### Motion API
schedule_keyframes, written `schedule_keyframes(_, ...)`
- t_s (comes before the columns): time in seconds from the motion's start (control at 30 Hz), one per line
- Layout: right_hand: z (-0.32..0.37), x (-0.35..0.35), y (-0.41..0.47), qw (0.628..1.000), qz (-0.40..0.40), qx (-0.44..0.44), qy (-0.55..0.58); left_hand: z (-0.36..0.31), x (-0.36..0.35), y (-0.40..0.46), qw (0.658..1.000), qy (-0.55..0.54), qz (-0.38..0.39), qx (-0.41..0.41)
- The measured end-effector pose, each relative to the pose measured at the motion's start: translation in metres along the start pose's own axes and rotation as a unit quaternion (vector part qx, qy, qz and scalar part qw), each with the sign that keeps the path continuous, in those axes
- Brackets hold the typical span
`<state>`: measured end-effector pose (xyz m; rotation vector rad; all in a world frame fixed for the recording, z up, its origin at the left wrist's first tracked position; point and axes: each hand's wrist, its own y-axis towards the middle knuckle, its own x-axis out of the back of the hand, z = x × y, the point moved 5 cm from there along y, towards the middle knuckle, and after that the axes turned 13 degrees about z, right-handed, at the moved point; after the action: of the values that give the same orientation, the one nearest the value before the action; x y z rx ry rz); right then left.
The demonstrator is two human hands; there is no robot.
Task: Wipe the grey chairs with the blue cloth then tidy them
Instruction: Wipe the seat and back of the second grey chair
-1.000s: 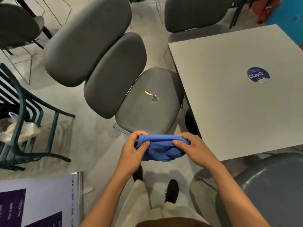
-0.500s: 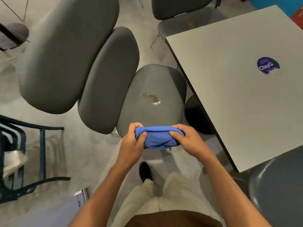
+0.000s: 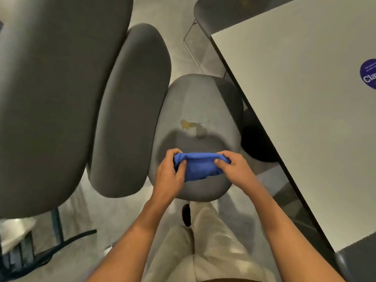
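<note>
A folded blue cloth [image 3: 198,167] is stretched between my left hand [image 3: 169,176] and my right hand [image 3: 234,169], each gripping one end. The cloth hovers over the near part of a grey chair seat [image 3: 203,102]. A yellowish stain [image 3: 191,127] with a wet patch marks the middle of that seat, just beyond the cloth. The chair's grey backrest [image 3: 132,106] stands to the left of the seat. A second, larger grey backrest [image 3: 50,94] fills the far left of the view.
A grey table [image 3: 305,98] with a round purple sticker [image 3: 369,76] runs along the right, its edge close to the seat. Another grey chair [image 3: 221,11] stands at the back. A dark metal chair frame [image 3: 40,253] sits at lower left. My legs and a black shoe [image 3: 186,214] are below.
I have stepped closer and lean over the chair. Both hands with the cloth have moved forward, from in front of the seat's near edge to above the seat.
</note>
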<state>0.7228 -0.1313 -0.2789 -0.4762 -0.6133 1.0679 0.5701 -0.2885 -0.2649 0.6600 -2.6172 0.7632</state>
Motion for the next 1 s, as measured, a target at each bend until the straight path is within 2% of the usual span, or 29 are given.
schedule_keyframes(0.3, -0.021, 0.012, 0.124, 0.999, -0.016, -0.046, -0.013, 0.043, -0.009, 0.135, 0.999, -0.005, 0.039, 0.012)
schedule_keyframes(0.4, -0.036, 0.012, 0.172, 0.996, -0.022, -0.081, -0.023, 0.058, -0.012, 0.182, 1.000, 0.014, 0.025, 0.000)
schedule_keyframes(0.53, -0.050, 0.017, 0.234, 0.990, -0.068, -0.121, -0.021, 0.079, -0.021, 0.249, 0.999, 0.034, 0.002, 0.012)
schedule_keyframes(0.73, -0.041, 0.038, 0.322, 0.979, -0.171, -0.066, -0.092, 0.106, -0.030, 0.348, 0.998, 0.044, -0.021, -0.030)
schedule_keyframes(0.9, -0.024, 0.018, 0.349, 0.942, -0.272, 0.018, -0.195, 0.141, -0.032, 0.371, 0.992, 0.088, -0.025, -0.083)
schedule_keyframes(1.0, -0.032, -0.026, 0.363, 0.933, -0.230, 0.042, -0.275, 0.177, -0.035, 0.354, 0.982, 0.174, -0.029, -0.063)
